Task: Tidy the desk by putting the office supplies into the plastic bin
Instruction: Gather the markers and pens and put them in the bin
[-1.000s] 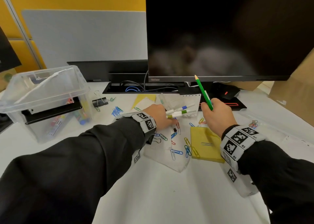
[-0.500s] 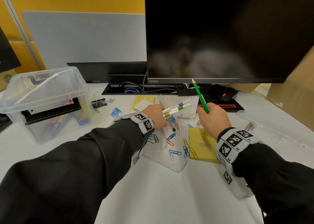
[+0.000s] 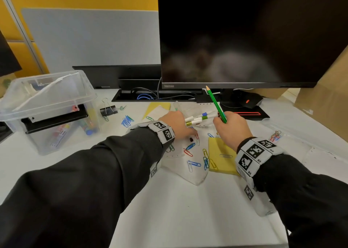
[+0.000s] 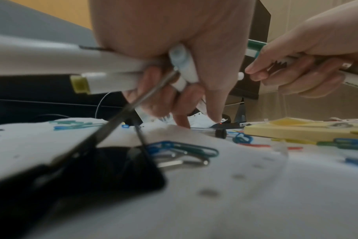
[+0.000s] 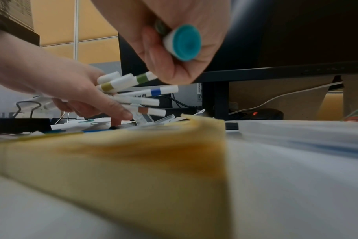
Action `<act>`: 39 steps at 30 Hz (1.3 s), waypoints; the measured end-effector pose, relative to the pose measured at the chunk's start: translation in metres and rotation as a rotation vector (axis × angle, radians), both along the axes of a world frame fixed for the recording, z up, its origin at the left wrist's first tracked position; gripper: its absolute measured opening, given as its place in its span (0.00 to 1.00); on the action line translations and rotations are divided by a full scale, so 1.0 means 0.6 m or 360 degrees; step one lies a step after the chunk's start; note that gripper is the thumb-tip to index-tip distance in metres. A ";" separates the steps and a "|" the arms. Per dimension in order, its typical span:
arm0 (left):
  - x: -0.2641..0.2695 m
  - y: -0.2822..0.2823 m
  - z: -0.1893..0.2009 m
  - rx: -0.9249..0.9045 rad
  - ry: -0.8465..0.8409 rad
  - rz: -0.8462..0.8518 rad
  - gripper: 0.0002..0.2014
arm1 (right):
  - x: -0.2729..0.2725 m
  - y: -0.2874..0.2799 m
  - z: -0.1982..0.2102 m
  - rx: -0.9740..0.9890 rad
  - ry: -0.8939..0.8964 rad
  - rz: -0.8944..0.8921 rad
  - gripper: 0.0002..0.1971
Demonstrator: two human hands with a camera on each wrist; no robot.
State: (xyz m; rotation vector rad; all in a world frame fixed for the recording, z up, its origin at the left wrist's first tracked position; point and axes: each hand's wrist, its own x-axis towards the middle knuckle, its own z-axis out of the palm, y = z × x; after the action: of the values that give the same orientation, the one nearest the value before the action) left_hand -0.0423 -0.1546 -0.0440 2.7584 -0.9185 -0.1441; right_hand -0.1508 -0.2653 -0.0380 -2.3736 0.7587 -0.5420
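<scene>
My left hand (image 3: 176, 125) grips a fan of several white markers (image 3: 199, 117) with blue, green and olive bands, and its index finger points down at the white paper beside a small black piece (image 3: 191, 139). My right hand (image 3: 228, 129) grips an upright green pencil (image 3: 216, 104) and a teal-ended marker (image 5: 184, 42). It sits just right of the marker tips. The clear plastic bin (image 3: 41, 140) stands at the far left with coloured supplies inside. In the right wrist view the left hand (image 5: 71, 90) fans the markers (image 5: 143, 93).
A yellow sticky pad (image 3: 222, 155) and scattered paper clips (image 3: 194, 163) lie on crumpled paper under my hands. A black binder clip (image 3: 108, 111) sits near the bin. Behind stand a monitor (image 3: 244, 31) and a mouse (image 3: 248, 101), with a cardboard box (image 3: 323, 104) at the right.
My right hand with the pencil has shifted a little left, up to the tips of the markers. The left hand keeps its grip and has barely moved.
</scene>
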 end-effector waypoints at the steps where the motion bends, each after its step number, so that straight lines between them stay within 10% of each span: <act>1: 0.000 -0.002 -0.001 0.0036 0.0023 -0.0008 0.27 | 0.000 -0.001 0.000 -0.0008 -0.0010 -0.0007 0.17; 17: -0.027 0.087 0.014 -0.0362 0.0173 0.0116 0.12 | -0.014 0.025 0.012 0.0271 -0.0163 -0.0133 0.18; 25: -0.068 0.120 0.042 -0.1024 0.0319 -0.0135 0.13 | -0.023 0.089 0.027 0.0475 -0.0416 0.0535 0.26; 30: -0.106 0.108 0.038 -0.1168 0.0646 -0.0313 0.04 | -0.025 0.117 0.040 0.0936 -0.0618 0.0784 0.09; 39: -0.105 0.101 0.030 -0.0971 0.0642 -0.0480 0.15 | -0.009 0.143 0.030 0.0479 -0.0740 0.0471 0.11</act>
State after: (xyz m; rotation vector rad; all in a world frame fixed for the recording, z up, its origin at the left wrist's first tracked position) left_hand -0.1054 -0.0938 -0.0259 1.9336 -1.0419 -0.3826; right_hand -0.1563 -0.1797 -0.0201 -1.9284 0.2523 -0.7544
